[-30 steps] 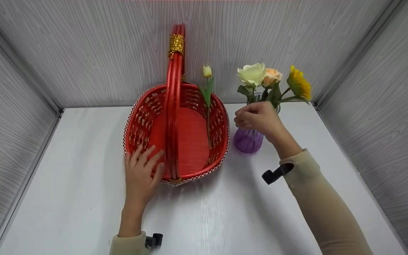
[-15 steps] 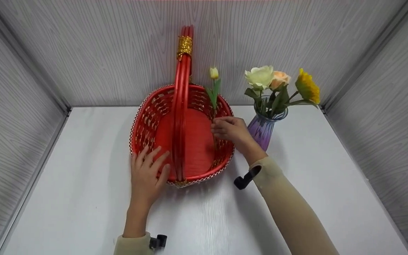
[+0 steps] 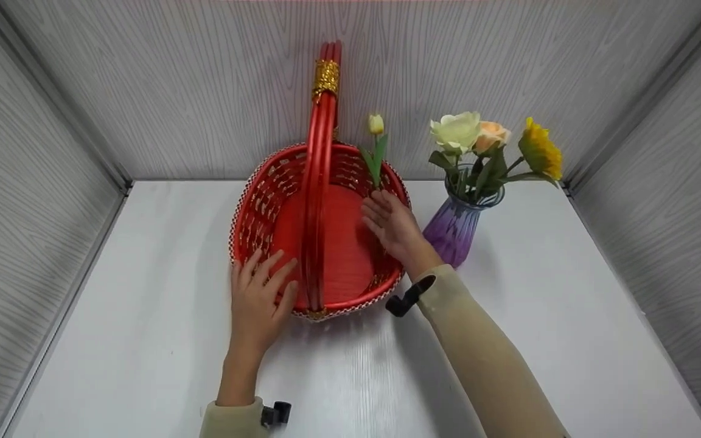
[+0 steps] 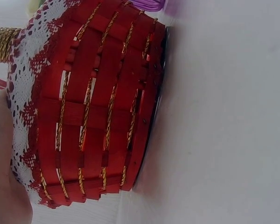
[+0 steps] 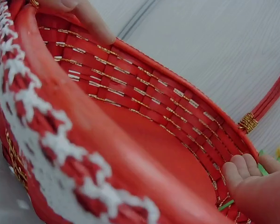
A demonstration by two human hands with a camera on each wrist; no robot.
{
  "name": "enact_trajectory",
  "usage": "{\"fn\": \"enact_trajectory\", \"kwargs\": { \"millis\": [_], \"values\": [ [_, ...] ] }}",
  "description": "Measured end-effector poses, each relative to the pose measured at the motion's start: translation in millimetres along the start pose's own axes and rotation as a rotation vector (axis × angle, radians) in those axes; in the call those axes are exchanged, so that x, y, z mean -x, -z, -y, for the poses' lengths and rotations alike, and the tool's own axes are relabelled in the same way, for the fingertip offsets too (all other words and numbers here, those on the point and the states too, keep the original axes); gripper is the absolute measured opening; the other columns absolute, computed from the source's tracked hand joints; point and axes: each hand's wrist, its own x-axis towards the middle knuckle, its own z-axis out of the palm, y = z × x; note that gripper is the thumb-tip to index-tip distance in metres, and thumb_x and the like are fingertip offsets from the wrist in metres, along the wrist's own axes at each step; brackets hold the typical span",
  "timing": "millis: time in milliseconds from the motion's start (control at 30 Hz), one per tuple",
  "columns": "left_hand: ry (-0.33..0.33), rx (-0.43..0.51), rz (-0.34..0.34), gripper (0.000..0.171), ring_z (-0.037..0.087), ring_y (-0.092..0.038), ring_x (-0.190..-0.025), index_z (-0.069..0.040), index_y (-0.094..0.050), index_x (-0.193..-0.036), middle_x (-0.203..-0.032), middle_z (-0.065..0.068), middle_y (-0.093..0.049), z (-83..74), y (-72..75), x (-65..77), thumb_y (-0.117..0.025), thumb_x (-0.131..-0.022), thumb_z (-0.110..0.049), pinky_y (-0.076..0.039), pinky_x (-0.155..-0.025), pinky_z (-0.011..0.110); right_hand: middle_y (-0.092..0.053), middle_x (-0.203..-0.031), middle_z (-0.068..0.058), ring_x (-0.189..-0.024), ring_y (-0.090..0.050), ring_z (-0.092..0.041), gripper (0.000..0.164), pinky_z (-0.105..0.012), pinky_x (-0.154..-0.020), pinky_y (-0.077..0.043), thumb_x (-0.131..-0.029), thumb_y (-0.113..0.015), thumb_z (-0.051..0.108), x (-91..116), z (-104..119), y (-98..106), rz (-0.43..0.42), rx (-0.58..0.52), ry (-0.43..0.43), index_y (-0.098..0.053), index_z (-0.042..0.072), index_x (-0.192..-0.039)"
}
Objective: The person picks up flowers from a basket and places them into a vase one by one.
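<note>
A red woven basket (image 3: pixel 350 306) with a tall handle and lace rim stands on the white table. Inside, against its right back wall, a pale yellow tulip (image 3: pixel 376 125) leans upright with green leaves. My right hand (image 3: pixel 392 224) reaches over the basket's right rim, palm side up, fingers curled at the tulip's stem below the leaves. The hand hides the middle of the stem; in the right wrist view a leaf shows between thumb and fingers. My left hand (image 3: pixel 260 304) rests on the basket's front left rim, fingers spread and fairly straight.
A blue and purple glass vase (image 3: pixel 451 234) stands right of the basket. It holds a cream rose (image 3: pixel 455 131), a peach rose (image 3: pixel 491 135) and a sunflower (image 3: pixel 539 149). Grey wood-grain walls (image 3: pixel 204 79) enclose the table (image 3: pixel 162 261) at the back and sides.
My right hand has moved left from in front of the vase to the tulip's stem, then turned palm up. The left hand has stayed on the rim. The head view has shifted slightly.
</note>
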Motion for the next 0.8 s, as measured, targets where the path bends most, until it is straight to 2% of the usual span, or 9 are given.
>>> {"fn": "enact_trajectory", "kwargs": {
  "millis": [133,267,400,567,800],
  "values": [
    [-0.003,-0.012,0.002,0.037,0.035,-0.042,-0.139,-0.022,-0.070,-0.127,-0.139,0.006,-0.061,0.0,1.5,-0.6,-0.056,-0.097,-0.038,-0.012,-0.119,0.064,-0.036,-0.158,-0.016,-0.146,-0.036,-0.027,0.055,-0.037,-0.120,-0.028,-0.108,-0.040,0.032,-5.2,-0.7,0.8,-0.028,-0.026,0.018,-0.033,0.002,-0.154],
    [-0.003,-0.001,0.007,0.037,0.036,-0.042,-0.139,-0.022,-0.070,-0.127,-0.139,0.006,-0.061,-0.3,1.9,-0.4,-0.056,-0.098,-0.040,-0.012,-0.119,0.064,-0.027,-0.163,-0.013,-0.150,-0.027,-0.025,0.060,-0.036,-0.123,-0.020,-0.109,-0.036,0.036,-7.9,-1.3,-0.6,-0.052,0.054,0.051,-0.023,0.004,-0.158],
    [-0.001,-0.005,0.005,0.037,0.036,-0.041,-0.140,-0.023,-0.069,-0.128,-0.139,0.006,-0.061,-1.1,0.9,0.3,-0.055,-0.098,-0.040,-0.011,-0.119,0.064,-0.024,-0.165,-0.010,-0.152,-0.022,-0.024,0.064,-0.035,-0.124,-0.014,-0.108,-0.035,0.041,-8.7,-2.9,-1.3,-0.097,0.102,0.053,-0.020,0.005,-0.158],
    [-0.010,-0.015,0.005,0.037,0.034,-0.041,-0.141,-0.022,-0.070,-0.128,-0.139,0.005,-0.061,-4.2,0.6,0.3,-0.056,-0.097,-0.036,-0.012,-0.119,0.064,-0.025,-0.164,-0.009,-0.153,-0.020,-0.023,0.065,-0.034,-0.125,-0.013,-0.107,-0.037,0.045,-9.8,-3.6,-0.1,-0.154,0.079,0.026,-0.024,0.007,-0.158],
    [-0.003,-0.018,0.004,0.036,0.032,-0.040,-0.141,-0.021,-0.070,-0.127,-0.138,0.004,-0.062,-6.7,0.7,1.0,-0.058,-0.095,-0.035,-0.013,-0.118,0.064,-0.024,-0.165,-0.009,-0.153,-0.018,-0.023,0.064,-0.034,-0.124,-0.014,-0.107,-0.037,0.042,-14.0,-4.5,-0.8,-0.156,0.071,0.001,-0.023,0.007,-0.158]
  ]
}}
